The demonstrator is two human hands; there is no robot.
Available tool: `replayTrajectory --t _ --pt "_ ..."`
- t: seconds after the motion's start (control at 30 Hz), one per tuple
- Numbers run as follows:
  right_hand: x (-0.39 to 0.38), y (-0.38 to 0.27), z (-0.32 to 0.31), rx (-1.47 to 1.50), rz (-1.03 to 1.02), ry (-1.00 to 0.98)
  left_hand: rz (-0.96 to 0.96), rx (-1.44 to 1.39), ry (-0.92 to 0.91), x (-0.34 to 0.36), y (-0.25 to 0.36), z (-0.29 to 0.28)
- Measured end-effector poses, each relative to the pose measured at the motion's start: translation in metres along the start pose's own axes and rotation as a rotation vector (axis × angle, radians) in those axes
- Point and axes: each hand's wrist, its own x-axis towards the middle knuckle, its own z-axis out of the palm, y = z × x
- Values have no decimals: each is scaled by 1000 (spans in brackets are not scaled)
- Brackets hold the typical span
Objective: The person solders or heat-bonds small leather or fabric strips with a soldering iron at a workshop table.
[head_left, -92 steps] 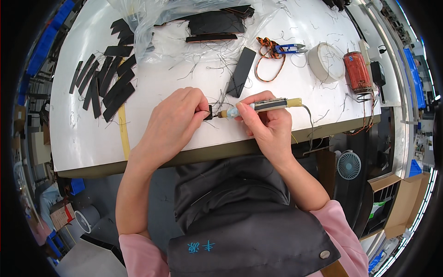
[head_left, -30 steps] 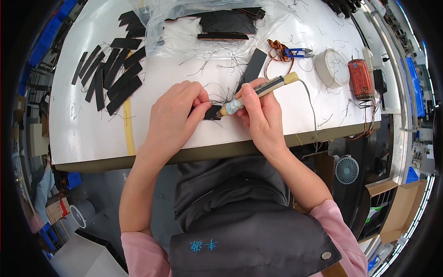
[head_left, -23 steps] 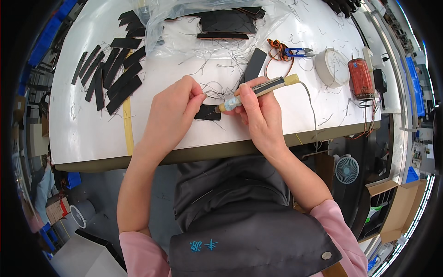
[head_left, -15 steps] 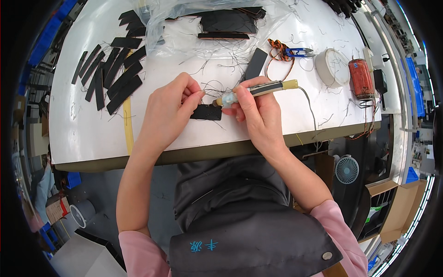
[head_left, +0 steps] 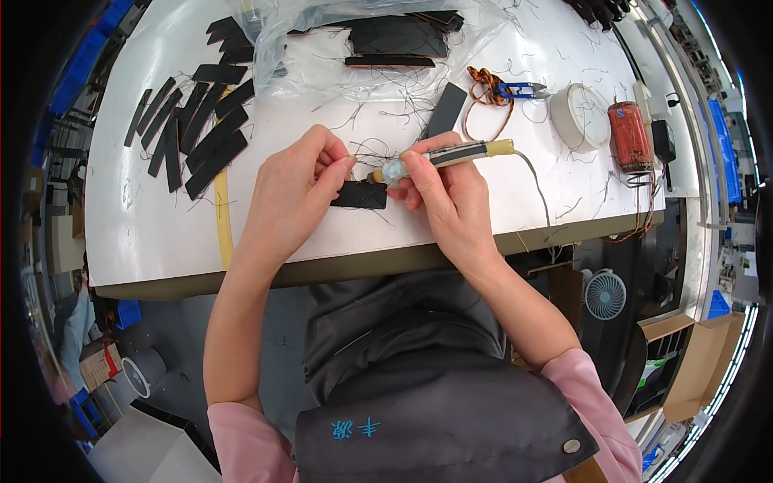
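One pen-shaped tool [head_left: 465, 152]: long axis near crosswise, seemingly pointing left.

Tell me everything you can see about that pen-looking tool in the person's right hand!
The pen-like tool is long and slim, with a black-and-pale body, yellowish wrapping at its back end and a shiny bluish wrap, perhaps tape, near the front. A thin grey cord curves away from the back. The right hand grips the tool between thumb and fingers. It slants, front end left and slightly lower in the picture, by the upper edge of a black strip; I can't tell if its tip touches that.
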Motion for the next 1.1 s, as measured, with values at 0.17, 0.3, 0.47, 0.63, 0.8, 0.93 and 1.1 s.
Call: replayTrajectory --t 0.17,0.3,0.47,0.63,0.8,0.93,1.1 --pt "-1 -2 0 104 20 36 -35 -151 0 -2 1 -3" --pt "-4 -5 -3 289 43 99 157 166 88 -12 8 -8" --pt "-6 -7 -7 333 23 149 276 316 87 -14 6 -6" --pt "-7 -7 -6 360 4 174 229 302 26 -10 1 -3" --pt "-8 -6 -8 366 -37 165 267 304 76 -8 2 1" --pt "-8 -12 2 225 -47 81 245 347 94 -9 -3 2" --pt "4 -14 -1 151 72 -1 285 321 103 -6 -4 4"
